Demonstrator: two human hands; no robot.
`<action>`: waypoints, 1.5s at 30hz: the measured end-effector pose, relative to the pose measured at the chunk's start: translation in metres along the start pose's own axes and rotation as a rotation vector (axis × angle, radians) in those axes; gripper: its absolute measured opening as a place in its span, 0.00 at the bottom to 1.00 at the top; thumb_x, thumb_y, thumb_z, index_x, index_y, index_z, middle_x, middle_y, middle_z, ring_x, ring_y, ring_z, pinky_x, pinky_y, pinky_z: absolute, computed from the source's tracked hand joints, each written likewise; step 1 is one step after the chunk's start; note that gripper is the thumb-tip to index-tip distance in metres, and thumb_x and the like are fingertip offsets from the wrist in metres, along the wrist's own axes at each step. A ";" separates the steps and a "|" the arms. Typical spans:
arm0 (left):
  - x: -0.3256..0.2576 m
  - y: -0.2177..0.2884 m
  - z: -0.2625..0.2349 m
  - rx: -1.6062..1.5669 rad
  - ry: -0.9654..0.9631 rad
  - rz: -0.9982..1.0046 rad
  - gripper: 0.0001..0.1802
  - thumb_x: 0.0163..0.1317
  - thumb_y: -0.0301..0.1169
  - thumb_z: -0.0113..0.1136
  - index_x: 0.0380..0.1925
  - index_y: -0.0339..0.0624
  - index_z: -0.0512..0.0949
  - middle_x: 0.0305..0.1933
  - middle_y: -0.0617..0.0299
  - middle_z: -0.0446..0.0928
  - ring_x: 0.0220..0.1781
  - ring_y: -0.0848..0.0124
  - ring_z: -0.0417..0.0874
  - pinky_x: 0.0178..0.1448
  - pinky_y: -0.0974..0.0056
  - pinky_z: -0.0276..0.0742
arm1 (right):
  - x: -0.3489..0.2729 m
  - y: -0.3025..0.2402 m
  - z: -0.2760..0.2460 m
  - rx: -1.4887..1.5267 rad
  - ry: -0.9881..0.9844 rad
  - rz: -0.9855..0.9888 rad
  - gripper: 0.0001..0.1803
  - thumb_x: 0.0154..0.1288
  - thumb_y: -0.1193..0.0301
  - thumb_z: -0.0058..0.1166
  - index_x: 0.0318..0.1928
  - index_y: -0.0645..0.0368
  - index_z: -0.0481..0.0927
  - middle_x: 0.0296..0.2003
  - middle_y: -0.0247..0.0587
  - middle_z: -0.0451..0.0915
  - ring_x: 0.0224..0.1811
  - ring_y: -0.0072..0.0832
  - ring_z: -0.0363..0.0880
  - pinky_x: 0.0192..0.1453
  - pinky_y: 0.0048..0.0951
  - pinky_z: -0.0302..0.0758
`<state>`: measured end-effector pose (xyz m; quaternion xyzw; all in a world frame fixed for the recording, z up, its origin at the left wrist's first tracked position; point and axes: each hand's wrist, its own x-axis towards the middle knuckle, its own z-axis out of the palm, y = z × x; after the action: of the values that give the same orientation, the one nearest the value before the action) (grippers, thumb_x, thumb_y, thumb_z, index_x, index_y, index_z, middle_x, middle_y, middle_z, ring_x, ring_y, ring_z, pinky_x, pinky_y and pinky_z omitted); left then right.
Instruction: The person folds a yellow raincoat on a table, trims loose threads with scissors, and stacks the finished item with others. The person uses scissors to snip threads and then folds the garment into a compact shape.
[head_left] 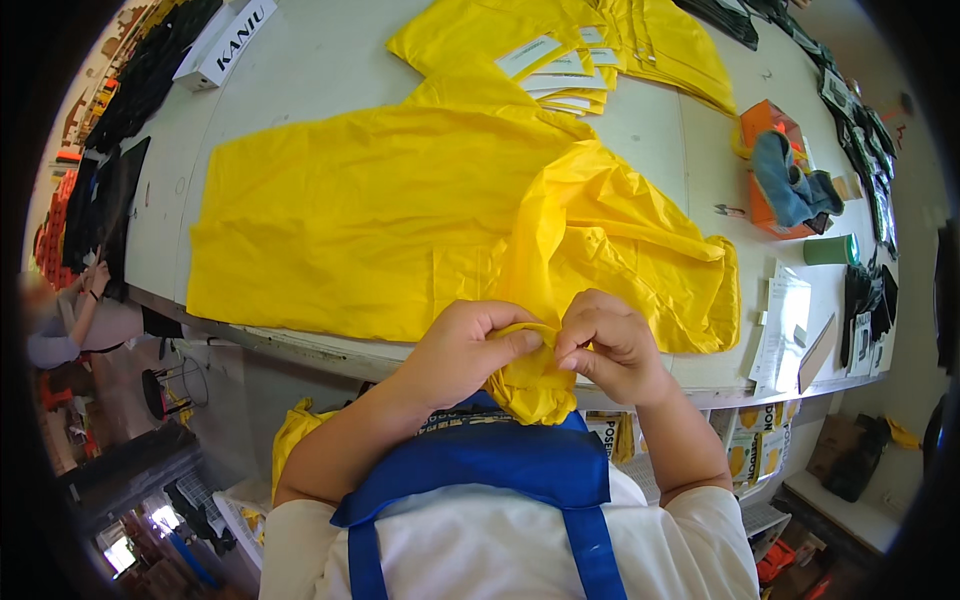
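A yellow raincoat (350, 210) lies spread across the white table, with a patch pocket near its front edge and one part bunched up at the right. A gathered end of it, which looks like a sleeve cuff (535, 390), hangs over the table's front edge before my blue apron. My left hand (465, 350) is closed on this cuff, thumb on top. Right beside it, my right hand (608, 348) is closed in a pinch at the cuff's right edge. What sits between those fingertips is too small to make out.
Folded yellow garments (660, 50) with white cards (565, 75) lie at the far side. To the right stand an orange box (770, 205) with a blue cloth (785, 180), small snips (730, 211), a green thread spool (830, 250) and papers (782, 330). Another person (85, 315) works at far left.
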<state>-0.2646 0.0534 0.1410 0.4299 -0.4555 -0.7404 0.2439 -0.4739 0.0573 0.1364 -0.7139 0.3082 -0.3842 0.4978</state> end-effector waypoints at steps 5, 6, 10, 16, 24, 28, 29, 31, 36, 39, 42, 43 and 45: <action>0.006 -0.008 -0.011 -0.117 0.214 0.107 0.11 0.65 0.30 0.55 0.39 0.32 0.79 0.33 0.67 0.79 0.36 0.81 0.74 0.42 0.73 0.71 | 0.003 -0.024 0.005 0.184 -0.193 0.028 0.04 0.57 0.75 0.61 0.29 0.61 0.79 0.27 0.37 0.77 0.32 0.33 0.75 0.36 0.29 0.71; 0.005 -0.008 -0.011 -0.165 0.216 0.098 0.11 0.65 0.30 0.55 0.39 0.32 0.79 0.33 0.67 0.79 0.36 0.81 0.74 0.42 0.73 0.71 | 0.003 -0.021 -0.001 0.281 -0.277 0.063 0.04 0.58 0.74 0.60 0.29 0.61 0.79 0.27 0.38 0.78 0.32 0.33 0.75 0.36 0.29 0.71; 0.003 0.000 -0.007 -0.303 0.234 0.056 0.10 0.64 0.30 0.55 0.38 0.32 0.79 0.34 0.67 0.78 0.36 0.81 0.74 0.42 0.73 0.71 | -0.002 0.003 -0.039 0.407 -0.485 0.124 0.08 0.61 0.70 0.58 0.29 0.62 0.80 0.26 0.40 0.80 0.30 0.33 0.77 0.36 0.29 0.72; 0.002 -0.002 -0.011 -0.220 0.201 0.047 0.08 0.63 0.27 0.56 0.37 0.33 0.79 0.35 0.67 0.78 0.37 0.80 0.75 0.45 0.74 0.71 | 0.013 0.046 -0.063 -0.477 0.307 0.250 0.09 0.59 0.77 0.56 0.42 0.61 0.80 0.34 0.39 0.81 0.33 0.26 0.78 0.37 0.24 0.73; -0.003 0.006 -0.007 -0.237 0.211 0.130 0.10 0.62 0.22 0.53 0.43 0.35 0.76 0.40 0.63 0.78 0.41 0.78 0.77 0.50 0.73 0.71 | -0.117 0.254 -0.297 -1.261 0.588 0.897 0.33 0.55 0.84 0.47 0.63 0.51 0.66 0.64 0.50 0.63 0.64 0.48 0.63 0.65 0.39 0.66; -0.006 0.018 -0.005 -0.286 0.151 0.102 0.11 0.63 0.22 0.51 0.45 0.37 0.74 0.39 0.64 0.77 0.40 0.80 0.76 0.48 0.74 0.70 | -0.143 0.275 -0.326 -1.192 0.454 0.924 0.45 0.45 0.80 0.64 0.67 0.49 0.62 0.62 0.50 0.67 0.64 0.44 0.66 0.65 0.36 0.67; -0.008 0.018 -0.006 -0.275 0.146 0.114 0.11 0.63 0.22 0.51 0.45 0.37 0.73 0.38 0.64 0.76 0.39 0.80 0.75 0.48 0.75 0.69 | -0.133 0.274 -0.324 -1.310 0.381 1.007 0.37 0.49 0.76 0.63 0.63 0.51 0.67 0.59 0.51 0.70 0.63 0.43 0.67 0.62 0.38 0.69; -0.011 0.017 -0.009 -0.233 0.123 0.155 0.10 0.63 0.22 0.50 0.45 0.38 0.73 0.38 0.65 0.76 0.39 0.82 0.75 0.46 0.76 0.69 | -0.106 0.259 -0.314 -1.221 0.382 1.181 0.28 0.53 0.73 0.60 0.57 0.53 0.72 0.57 0.51 0.72 0.60 0.42 0.70 0.59 0.39 0.70; -0.015 0.022 -0.007 -0.116 0.171 0.168 0.11 0.62 0.20 0.50 0.44 0.36 0.74 0.40 0.65 0.76 0.41 0.80 0.76 0.50 0.74 0.70 | -0.106 0.260 -0.305 -1.513 0.330 1.090 0.13 0.62 0.69 0.51 0.47 0.57 0.74 0.47 0.49 0.75 0.50 0.42 0.74 0.52 0.42 0.73; -0.014 0.023 -0.006 -0.133 0.140 0.135 0.12 0.59 0.19 0.52 0.44 0.35 0.74 0.42 0.63 0.76 0.44 0.79 0.77 0.52 0.73 0.72 | -0.112 0.265 -0.308 -1.478 0.509 0.794 0.10 0.63 0.70 0.50 0.44 0.59 0.72 0.43 0.49 0.76 0.46 0.41 0.76 0.49 0.41 0.73; -0.009 0.021 -0.006 -0.092 0.118 0.123 0.14 0.57 0.19 0.55 0.45 0.34 0.74 0.44 0.62 0.77 0.46 0.78 0.77 0.53 0.72 0.73 | -0.088 0.239 -0.293 -1.102 0.818 0.410 0.09 0.65 0.72 0.50 0.43 0.60 0.69 0.38 0.46 0.76 0.37 0.36 0.78 0.41 0.37 0.75; -0.007 0.020 -0.006 -0.060 0.118 0.124 0.15 0.56 0.18 0.55 0.45 0.34 0.74 0.44 0.61 0.77 0.47 0.78 0.77 0.53 0.72 0.73 | -0.067 0.208 -0.267 -0.900 0.889 0.296 0.10 0.66 0.73 0.50 0.44 0.61 0.67 0.36 0.44 0.76 0.31 0.33 0.79 0.36 0.33 0.75; -0.009 0.018 -0.005 -0.062 0.139 0.097 0.15 0.56 0.18 0.55 0.46 0.33 0.74 0.44 0.61 0.77 0.46 0.78 0.78 0.53 0.73 0.73 | -0.021 0.138 -0.199 -0.652 0.852 0.230 0.13 0.66 0.75 0.51 0.48 0.61 0.64 0.33 0.42 0.75 0.24 0.25 0.76 0.30 0.24 0.73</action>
<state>-0.2560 0.0490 0.1595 0.4498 -0.4347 -0.7098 0.3238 -0.6631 -0.0636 0.0425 -0.5743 0.6615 -0.4669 0.1205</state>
